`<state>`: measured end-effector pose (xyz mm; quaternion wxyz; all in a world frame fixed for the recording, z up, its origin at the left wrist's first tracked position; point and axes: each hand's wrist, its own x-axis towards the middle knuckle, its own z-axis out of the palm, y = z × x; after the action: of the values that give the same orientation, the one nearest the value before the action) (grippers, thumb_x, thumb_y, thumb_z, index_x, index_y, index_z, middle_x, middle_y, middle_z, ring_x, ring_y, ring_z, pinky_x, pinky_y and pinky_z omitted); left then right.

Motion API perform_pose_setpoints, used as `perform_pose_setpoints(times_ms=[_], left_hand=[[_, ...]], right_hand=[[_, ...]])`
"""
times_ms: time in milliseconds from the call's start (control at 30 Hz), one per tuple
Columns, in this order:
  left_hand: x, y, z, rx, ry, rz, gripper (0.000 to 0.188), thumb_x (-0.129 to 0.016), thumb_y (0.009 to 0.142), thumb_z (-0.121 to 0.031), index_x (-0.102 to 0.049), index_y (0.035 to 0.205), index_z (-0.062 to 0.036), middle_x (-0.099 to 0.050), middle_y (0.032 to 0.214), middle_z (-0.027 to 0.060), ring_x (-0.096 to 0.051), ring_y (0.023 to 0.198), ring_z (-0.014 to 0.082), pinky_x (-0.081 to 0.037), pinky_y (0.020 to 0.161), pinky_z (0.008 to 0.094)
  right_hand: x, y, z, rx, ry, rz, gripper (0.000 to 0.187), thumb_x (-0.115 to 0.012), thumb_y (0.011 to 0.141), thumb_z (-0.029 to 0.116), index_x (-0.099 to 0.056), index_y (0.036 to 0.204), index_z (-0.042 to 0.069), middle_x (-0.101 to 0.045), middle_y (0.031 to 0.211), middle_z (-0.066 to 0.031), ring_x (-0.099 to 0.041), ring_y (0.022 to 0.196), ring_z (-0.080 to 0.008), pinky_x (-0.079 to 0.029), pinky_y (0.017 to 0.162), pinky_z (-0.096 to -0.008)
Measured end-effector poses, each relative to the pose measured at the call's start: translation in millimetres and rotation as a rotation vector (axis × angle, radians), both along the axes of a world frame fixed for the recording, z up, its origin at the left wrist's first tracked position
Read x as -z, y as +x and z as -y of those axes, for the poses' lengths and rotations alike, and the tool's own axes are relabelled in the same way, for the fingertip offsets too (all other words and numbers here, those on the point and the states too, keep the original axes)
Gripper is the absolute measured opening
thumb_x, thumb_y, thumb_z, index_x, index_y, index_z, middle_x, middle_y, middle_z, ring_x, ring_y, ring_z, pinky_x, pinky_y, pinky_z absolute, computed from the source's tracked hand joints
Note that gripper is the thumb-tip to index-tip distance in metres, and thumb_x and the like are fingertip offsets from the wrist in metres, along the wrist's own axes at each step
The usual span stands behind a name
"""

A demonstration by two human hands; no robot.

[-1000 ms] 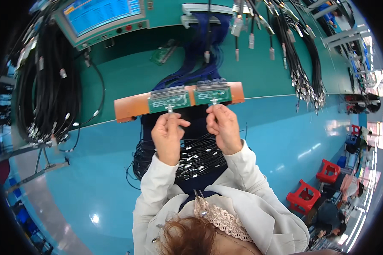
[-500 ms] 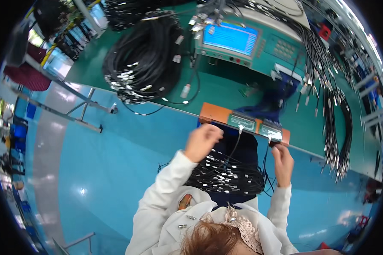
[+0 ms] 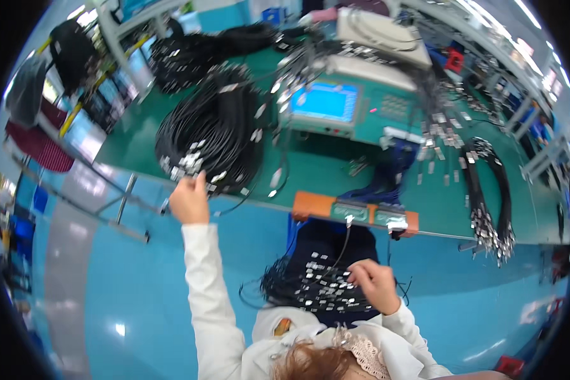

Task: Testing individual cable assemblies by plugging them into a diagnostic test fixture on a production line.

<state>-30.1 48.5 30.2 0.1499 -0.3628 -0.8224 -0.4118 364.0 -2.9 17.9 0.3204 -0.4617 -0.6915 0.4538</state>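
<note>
My left hand (image 3: 190, 201) is at the near edge of a large coil of black cables (image 3: 212, 136), beside its silver-ended connectors. Its fingers are curled, and what they grip is hidden. My right hand (image 3: 375, 285) hovers over a bundle of black cables with pale ends (image 3: 326, 278) on my lap. Its fingertips are pinched together; anything between them is too small to name. An orange test fixture (image 3: 313, 204) with two green boards sits at the table edge. One cable (image 3: 345, 240) hangs from its left board toward my lap.
A tester with a blue screen (image 3: 323, 101) stands behind the fixture, joined to it by a dark blue ribbon of wires (image 3: 392, 171). More cable bundles (image 3: 487, 196) hang over the right side of the green table (image 3: 437, 212). A metal-legged frame (image 3: 123, 199) stands at left.
My left hand has moved left from beside the fixture to the cable coil. My right hand has left the fixture's right end and come down over my lap. The view has shifted.
</note>
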Motion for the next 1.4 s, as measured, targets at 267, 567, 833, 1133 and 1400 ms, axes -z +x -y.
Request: perform_pose_setpoints(times_ms=[267, 567, 833, 1133, 1400], left_hand=[[-3, -17, -2, 0.232, 0.542, 0.838, 0.015, -0.056, 0.084, -0.014, -0.052, 0.075, -0.0027, -0.055, 0.065, 0.0015, -0.045, 0.049, 0.0085, -0.037, 0.048, 0.0251], [-39, 65, 18, 0.928, 0.704, 1.34, 0.013, -0.05, 0.091, -0.015, -0.053, 0.095, -0.0032, -0.057, 0.089, 0.007, -0.055, 0.087, 0.0179, -0.044, 0.083, 0.0325], [-33, 52, 50, 0.827, 0.83, 1.885, 0.018, -0.05, 0.095, -0.018, -0.053, 0.094, -0.0005, -0.045, 0.073, 0.0014, -0.041, 0.063, 0.009, -0.039, 0.059, 0.0224], [-65, -130, 37, 0.996, 0.783, 1.573, 0.02, -0.045, 0.096, -0.011, -0.047, 0.111, 0.0009, -0.028, 0.065, -0.0018, -0.021, 0.05, 0.0067, -0.021, 0.044, 0.0207], [-39, -250, 181, 0.64, 0.864, 1.581, 0.032, -0.036, 0.097, -0.005, -0.041, 0.127, 0.0043, -0.045, 0.075, 0.0047, -0.023, 0.047, 0.0069, -0.022, 0.041, 0.0211]], right_hand=[[-1, -12, -1, -0.09, 0.037, 0.052, 0.014, -0.055, 0.087, 0.011, -0.063, 0.088, -0.001, -0.065, 0.067, -0.0092, -0.065, 0.061, -0.019, -0.049, 0.056, -0.0268], [-6, -121, -84, -0.301, -0.939, -0.842, 0.044, -0.045, 0.096, 0.036, -0.047, 0.113, -0.004, -0.061, 0.104, -0.0172, -0.061, 0.097, -0.0237, -0.048, 0.089, -0.0377], [-4, -106, -92, -0.416, -0.766, -1.014, 0.022, -0.037, 0.099, 0.021, -0.049, 0.097, 0.003, -0.051, 0.065, -0.0043, -0.053, 0.055, -0.0129, -0.05, 0.064, -0.03], [15, 42, 24, -0.329, -0.306, -0.931, 0.037, -0.042, 0.096, 0.028, -0.054, 0.073, 0.002, -0.06, 0.062, -0.0117, -0.063, 0.078, -0.0311, -0.045, 0.088, -0.0493], [-25, 211, 18, 0.666, -0.074, -1.527, 0.02, -0.037, 0.1, 0.017, -0.049, 0.096, 0.001, -0.031, 0.062, 0.0018, -0.025, 0.045, -0.0061, -0.023, 0.038, -0.0192]])
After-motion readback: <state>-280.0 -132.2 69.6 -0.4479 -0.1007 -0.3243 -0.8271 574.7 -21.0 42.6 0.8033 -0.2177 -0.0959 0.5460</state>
